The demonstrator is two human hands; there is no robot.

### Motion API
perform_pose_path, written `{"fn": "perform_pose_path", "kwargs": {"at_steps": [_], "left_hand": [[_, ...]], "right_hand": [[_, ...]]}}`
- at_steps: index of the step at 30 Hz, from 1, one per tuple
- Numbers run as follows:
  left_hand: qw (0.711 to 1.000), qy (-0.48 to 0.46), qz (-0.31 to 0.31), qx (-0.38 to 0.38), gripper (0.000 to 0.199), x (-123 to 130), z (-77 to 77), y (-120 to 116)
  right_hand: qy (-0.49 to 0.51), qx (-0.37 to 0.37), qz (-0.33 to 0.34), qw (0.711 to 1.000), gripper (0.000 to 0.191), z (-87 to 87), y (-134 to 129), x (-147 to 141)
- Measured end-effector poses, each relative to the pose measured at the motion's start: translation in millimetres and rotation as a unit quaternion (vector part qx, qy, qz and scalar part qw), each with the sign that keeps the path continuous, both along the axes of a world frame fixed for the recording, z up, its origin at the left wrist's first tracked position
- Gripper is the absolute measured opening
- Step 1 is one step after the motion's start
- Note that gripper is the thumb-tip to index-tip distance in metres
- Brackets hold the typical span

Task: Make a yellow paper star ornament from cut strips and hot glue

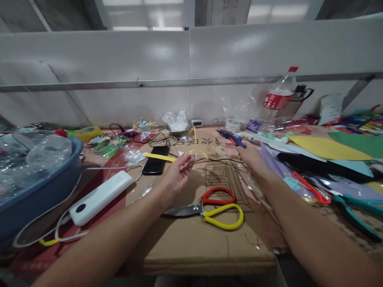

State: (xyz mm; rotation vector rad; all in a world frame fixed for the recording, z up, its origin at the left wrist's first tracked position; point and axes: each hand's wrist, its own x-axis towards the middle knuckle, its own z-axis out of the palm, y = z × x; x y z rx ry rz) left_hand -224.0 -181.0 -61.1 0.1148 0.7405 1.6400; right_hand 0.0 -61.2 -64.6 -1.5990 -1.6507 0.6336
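My left hand [180,170] is over the cardboard, fingertips pinched on a small yellow paper-strip piece [196,140] with several thin curling arms. My right hand [253,157] reaches further out on the right, closed around the rear of a blue hot glue gun [235,138] whose nozzle points to the far left. The palm hides part of its handle. Behind my left hand a flat yellow strip [160,157] lies across a black phone [155,162]. Below the hands rest scissors [201,209] with one red and one yellow handle loop, partly behind my left forearm.
A blue basin [76,159] full of clear plastic bottles stands left, near a white power bank [101,198] with a cable. At right lie coloured sheets [329,148] and teal-handled pliers [353,207]. A red-labelled bottle [279,99] and a plastic-lined bowl [176,121] are near the wall.
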Motion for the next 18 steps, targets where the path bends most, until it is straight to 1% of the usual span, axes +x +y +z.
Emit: {"fn": "perform_pose_path", "kwargs": {"at_steps": [2,4,5,6,7,8,9,11,13,15,18], "left_hand": [[1.000,0.002,0.007,0.005,0.012,-2,-0.5,2],[1.000,0.006,0.015,0.014,0.012,-4,-0.4,3],[1.000,0.006,0.020,0.017,0.013,-5,0.0,3],[0.999,0.006,0.025,0.020,0.013,-6,0.7,3],[0.999,0.006,0.030,0.021,0.013,-6,1.6,4],[0.999,0.006,0.035,0.022,0.012,-7,2.5,4],[0.999,0.005,0.040,0.023,0.012,-8,3.4,5],[0.999,0.004,0.049,0.023,0.011,-9,4.8,5],[0.998,0.001,0.059,0.019,0.011,-10,5.7,6],[0.998,-0.003,0.065,0.014,0.010,-11,6.2,7],[0.998,-0.013,0.066,0.012,0.011,-12,6.8,6]], "right_hand": [[0.064,0.006,0.001,0.998,0.032,8.9,-12,-4],[0.160,-0.018,0.047,0.986,0.028,19.2,-27,-11],[0.257,-0.054,0.095,0.960,0.026,24.5,-35,-15],[0.333,-0.089,0.133,0.929,0.025,29.4,-42,-19],[0.385,-0.111,0.160,0.902,0.028,33.9,-48,-23],[0.418,-0.121,0.179,0.882,0.030,37.7,-53,-27],[0.429,-0.117,0.194,0.874,0.032,40.7,-58,-30],[0.419,-0.077,0.222,0.877,0.035,43.7,-64,-35],[0.376,-0.027,0.253,0.891,0.037,42.6,-69,-36],[0.302,0.015,0.269,0.915,0.034,38.6,-74,-35],[0.172,0.077,0.262,0.946,0.030,31.9,-79,-29]]}}
